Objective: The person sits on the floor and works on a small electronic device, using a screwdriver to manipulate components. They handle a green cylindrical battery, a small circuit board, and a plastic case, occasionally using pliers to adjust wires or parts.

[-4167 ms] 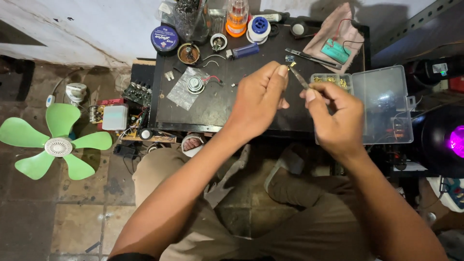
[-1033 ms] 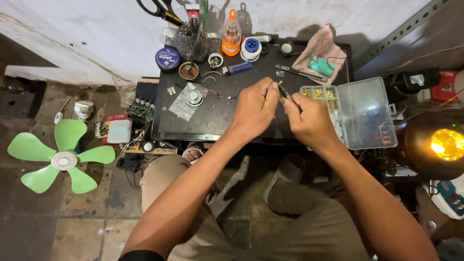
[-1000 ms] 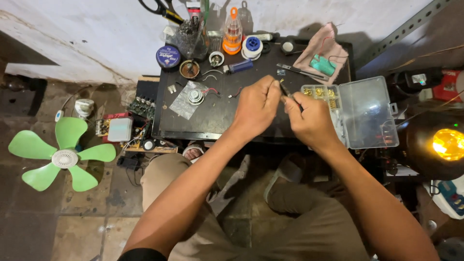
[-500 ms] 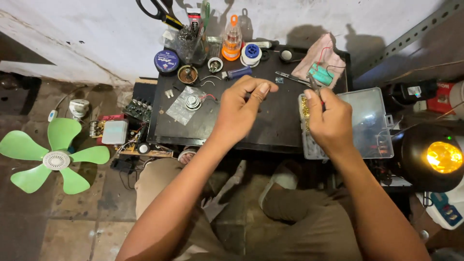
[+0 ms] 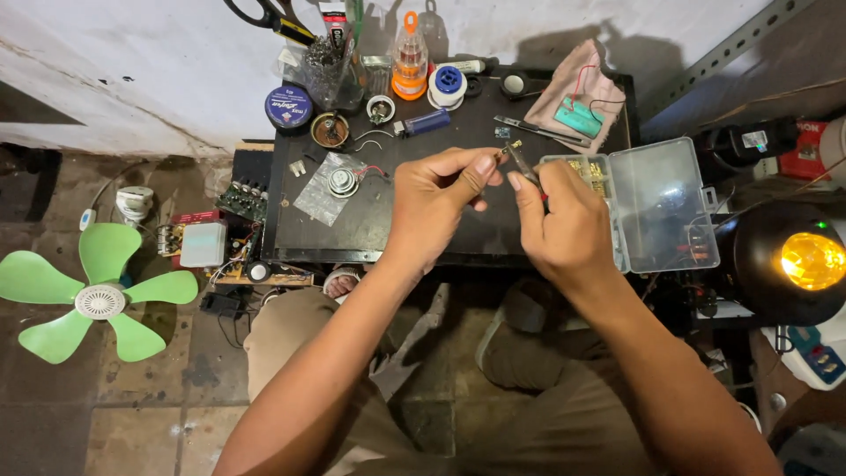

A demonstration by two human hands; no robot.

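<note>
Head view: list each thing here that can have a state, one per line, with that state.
Left hand: fingers pinched on a small part.
Right hand: gripping tweezers, tips at the small part.
Compartment box: lid open, small yellowish parts in the tray.
Lamp: lit, orange.
Green fan blade: lying on the floor, off any fan.

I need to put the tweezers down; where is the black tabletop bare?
Bare: the front strip of the black tabletop between the clear plastic bag and the left hand. Crowded: the back edge around the orange bottle, and the right, under the clear compartment box.
</note>
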